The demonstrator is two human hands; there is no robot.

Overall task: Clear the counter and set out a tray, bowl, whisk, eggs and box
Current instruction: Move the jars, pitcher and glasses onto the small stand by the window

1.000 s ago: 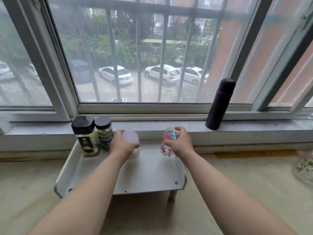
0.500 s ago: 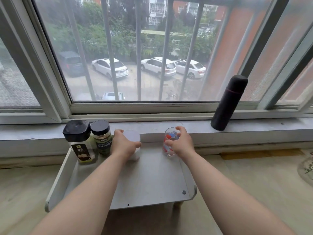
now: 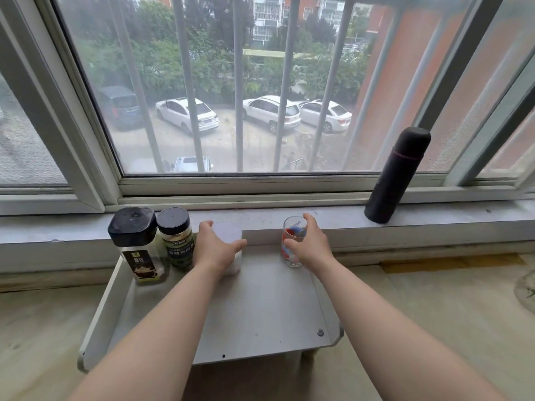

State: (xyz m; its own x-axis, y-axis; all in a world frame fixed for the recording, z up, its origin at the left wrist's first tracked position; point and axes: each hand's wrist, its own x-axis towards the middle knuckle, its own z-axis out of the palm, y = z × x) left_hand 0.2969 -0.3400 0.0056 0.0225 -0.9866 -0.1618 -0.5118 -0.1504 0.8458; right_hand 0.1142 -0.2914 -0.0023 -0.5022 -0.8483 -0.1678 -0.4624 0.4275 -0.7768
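Observation:
A small grey raised shelf (image 3: 260, 311) stands on the counter under the window. At its back, my left hand (image 3: 215, 250) wraps round a white lidded container (image 3: 228, 237) that stands on the shelf. My right hand (image 3: 308, 246) grips a clear glass with red and blue print (image 3: 291, 244), also standing on the shelf, near its right edge. No tray, bowl, whisk, eggs or box are in view.
Two black-lidded seasoning jars stand at the shelf's back left: a square one (image 3: 136, 244) and a round green-labelled one (image 3: 176, 237). A black flask (image 3: 396, 175) stands on the window sill at the right. A patterned dish edge (image 3: 525, 290) shows at the far right.
The camera has moved closer and tilted. Both hands stay on the white container and the glass, which remain standing on the shelf.

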